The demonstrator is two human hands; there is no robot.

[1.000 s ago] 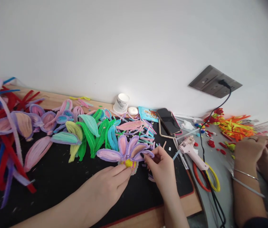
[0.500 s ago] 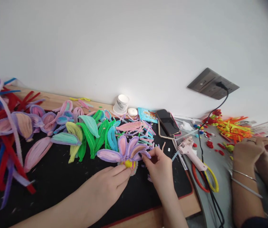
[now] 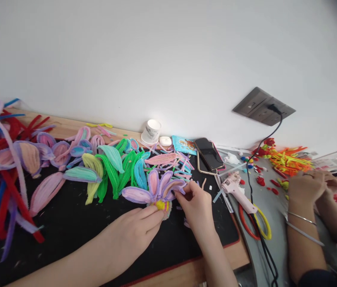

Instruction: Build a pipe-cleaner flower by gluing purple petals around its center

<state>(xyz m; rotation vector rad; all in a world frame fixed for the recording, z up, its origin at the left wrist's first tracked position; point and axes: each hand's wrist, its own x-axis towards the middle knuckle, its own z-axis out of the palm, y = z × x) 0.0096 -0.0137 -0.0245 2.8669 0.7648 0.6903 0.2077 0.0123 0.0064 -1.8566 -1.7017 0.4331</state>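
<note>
A pipe-cleaner flower point(image 3: 154, 188) with purple-edged pink petals and a yellow centre lies over the black mat point(image 3: 75, 239). My left hand point(image 3: 137, 235) holds it by the grey round base near the yellow centre, fingertips closed there. With thumb and fingers pinched, my right hand point(image 3: 196, 205) grips the flower's rightmost petal, which is peach inside and purple at the rim. Just behind the flower are green pipe-cleaner leaves point(image 3: 126, 175) and a blue leaf point(image 3: 140, 172). Part of the flower's base is hidden by my left fingers.
Loose petals point(image 3: 47, 193) and red, blue and purple pipe cleaners point(image 3: 7, 207) crowd the left. A paper cup point(image 3: 151, 132), phone point(image 3: 208, 153) and snack packet point(image 3: 184, 144) stand along the wall. Rightward are a pink glue gun point(image 3: 238, 192), scissors point(image 3: 265, 225), a cord and a co-worker's hands point(image 3: 312, 187).
My right hand has shifted slightly left and up with the rightmost petal, which now sits closer to the flower. My left hand keeps its hold. The view has moved a little.
</note>
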